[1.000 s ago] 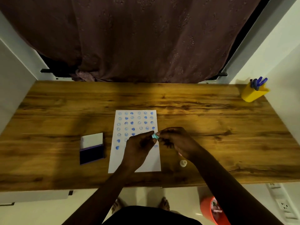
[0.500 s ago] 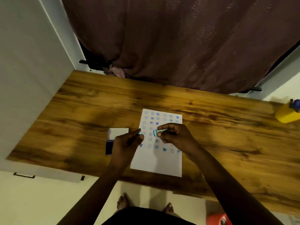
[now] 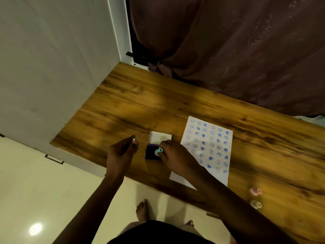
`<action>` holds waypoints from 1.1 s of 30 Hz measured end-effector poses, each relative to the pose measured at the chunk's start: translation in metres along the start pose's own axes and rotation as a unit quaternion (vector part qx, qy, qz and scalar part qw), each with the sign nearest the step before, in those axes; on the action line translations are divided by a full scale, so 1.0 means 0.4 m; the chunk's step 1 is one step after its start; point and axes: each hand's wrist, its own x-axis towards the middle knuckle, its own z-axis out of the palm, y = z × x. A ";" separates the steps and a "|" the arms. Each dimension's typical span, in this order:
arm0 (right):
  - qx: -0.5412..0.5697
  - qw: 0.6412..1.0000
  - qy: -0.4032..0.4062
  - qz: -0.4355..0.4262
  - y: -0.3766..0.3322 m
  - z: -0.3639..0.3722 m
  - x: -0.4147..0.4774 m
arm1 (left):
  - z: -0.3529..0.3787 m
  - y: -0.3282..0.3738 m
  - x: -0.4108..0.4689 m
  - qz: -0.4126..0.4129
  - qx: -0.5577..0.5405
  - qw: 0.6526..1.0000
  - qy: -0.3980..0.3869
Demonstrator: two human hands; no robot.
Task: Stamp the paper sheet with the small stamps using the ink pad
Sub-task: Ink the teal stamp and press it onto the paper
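A white paper sheet [image 3: 207, 148] covered with rows of blue stamp marks lies on the wooden table [image 3: 133, 103]. Left of it sits the open ink pad [image 3: 151, 152], dark pad in front, white lid [image 3: 161, 137] behind. My right hand [image 3: 175, 157] pinches a small teal stamp [image 3: 158, 151] and holds it down on the dark pad. My left hand [image 3: 121, 152] hovers left of the pad, pinching a tiny teal cap [image 3: 133, 139] between thumb and forefinger.
Two more small stamps, a pink one [image 3: 255, 191] and a pale one [image 3: 255, 204], lie near the table's front edge at the right. A white cabinet wall [image 3: 52, 67] borders the table's left end. A dark curtain [image 3: 228, 50] hangs behind. My feet stand on the floor below.
My right hand carried the teal stamp from over the paper leftward onto the ink pad. My left hand moved left, off the paper. The camera swung left.
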 end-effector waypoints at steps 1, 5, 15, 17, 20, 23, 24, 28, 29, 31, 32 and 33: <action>-0.021 1.000 0.000 -0.014 -0.010 0.009 0.012 | -0.009 -0.005 0.000 -0.002 0.002 1.000 0.001; -0.083 0.996 0.003 -0.035 -0.034 0.032 0.048 | -0.033 -0.016 0.002 -0.004 0.006 1.000 0.006; -0.131 0.991 -0.036 0.005 -0.056 0.072 0.059 | -0.041 -0.028 0.009 -0.003 -0.002 1.000 -0.018; -0.148 0.988 -0.040 0.009 -0.066 0.072 0.059 | -0.039 -0.031 0.015 -0.013 0.002 1.000 -0.018; -0.175 0.983 -0.049 0.013 -0.085 0.069 0.065 | -0.040 -0.037 0.025 -0.015 0.009 1.000 -0.024; -0.210 0.976 -0.054 0.018 -0.112 0.067 0.075 | -0.040 -0.039 0.034 -0.021 0.008 1.000 -0.021; -0.223 0.973 -0.055 0.020 -0.121 0.069 0.079 | -0.040 -0.046 0.037 -0.027 0.008 0.999 -0.020; -0.232 0.970 -0.069 0.033 -0.137 0.074 0.087 | -0.042 -0.058 0.041 -0.044 0.014 0.999 -0.027; -0.231 0.970 -0.073 0.036 -0.136 0.073 0.092 | -0.042 -0.056 0.041 -0.042 0.014 0.999 -0.030; -0.215 0.971 -0.097 0.047 -0.133 0.065 0.103 | -0.040 -0.051 0.038 -0.032 0.019 0.999 -0.038; -0.199 0.973 -0.107 0.055 -0.129 0.058 0.107 | -0.038 -0.049 0.037 -0.029 0.017 0.999 -0.039; -0.176 0.976 -0.107 0.063 -0.124 0.050 0.111 | -0.036 -0.049 0.035 -0.029 0.014 0.999 -0.040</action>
